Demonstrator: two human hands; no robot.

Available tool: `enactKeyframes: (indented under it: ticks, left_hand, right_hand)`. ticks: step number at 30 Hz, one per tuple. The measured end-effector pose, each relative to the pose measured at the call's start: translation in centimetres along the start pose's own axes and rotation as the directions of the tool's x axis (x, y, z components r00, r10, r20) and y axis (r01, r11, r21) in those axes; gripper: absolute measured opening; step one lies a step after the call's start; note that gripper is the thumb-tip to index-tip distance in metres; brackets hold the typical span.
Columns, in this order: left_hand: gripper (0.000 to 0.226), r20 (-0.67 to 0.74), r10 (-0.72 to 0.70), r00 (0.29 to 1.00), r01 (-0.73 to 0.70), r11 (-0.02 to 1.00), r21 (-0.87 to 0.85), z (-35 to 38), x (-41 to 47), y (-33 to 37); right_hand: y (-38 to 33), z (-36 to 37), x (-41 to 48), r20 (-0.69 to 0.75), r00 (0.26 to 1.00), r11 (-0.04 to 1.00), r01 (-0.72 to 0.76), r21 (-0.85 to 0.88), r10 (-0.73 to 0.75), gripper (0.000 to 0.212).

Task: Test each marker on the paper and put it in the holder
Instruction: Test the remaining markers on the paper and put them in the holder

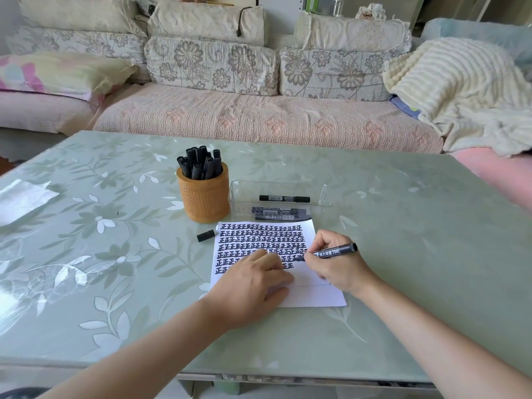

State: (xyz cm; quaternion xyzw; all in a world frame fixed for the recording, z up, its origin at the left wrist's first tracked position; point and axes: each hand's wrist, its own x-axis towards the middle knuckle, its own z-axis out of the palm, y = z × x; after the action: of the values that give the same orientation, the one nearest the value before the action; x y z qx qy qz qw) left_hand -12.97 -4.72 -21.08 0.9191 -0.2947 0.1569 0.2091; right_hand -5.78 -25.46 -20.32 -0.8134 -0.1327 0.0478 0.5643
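Marker [335,251] in R hand [337,267], L hand [250,285] beside

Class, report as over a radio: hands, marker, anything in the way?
Right hand grips marker, tip on paper. Left hand flat on paper. Cap loose beside paper.

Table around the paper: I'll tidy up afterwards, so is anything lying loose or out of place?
Only a black cap, lying loose on the table just left of the paper, near the holder. It likely belongs to the uncapped marker the right hand grips.
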Motion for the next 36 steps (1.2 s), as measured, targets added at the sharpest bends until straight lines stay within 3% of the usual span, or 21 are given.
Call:
enactKeyframes:
  ticks: [5,19,36]
  left_hand:
    - [0.016,0.000,-0.012,1.000,0.012,1.000,-0.011,0.03,0.06,-0.03]
    - [0.018,0.003,-0.034,0.999,0.034,0.999,-0.019,0.02,0.10,-0.01]
    - [0.020,0.020,-0.046,0.999,0.046,0.999,-0.028,0.04,0.13,-0.07]
  right_hand:
    - [0.35,0.13,-0.05,0.018,0.996,0.994,0.087,-0.072,-0.086,0.019]
    - [0.69,0.11,0.12,0.055,0.992,0.981,0.119,-0.151,-0.112,0.019]
    - [0.57,-0.03,-0.01,0.074,0.992,0.986,0.112,-0.121,-0.104,0.018]
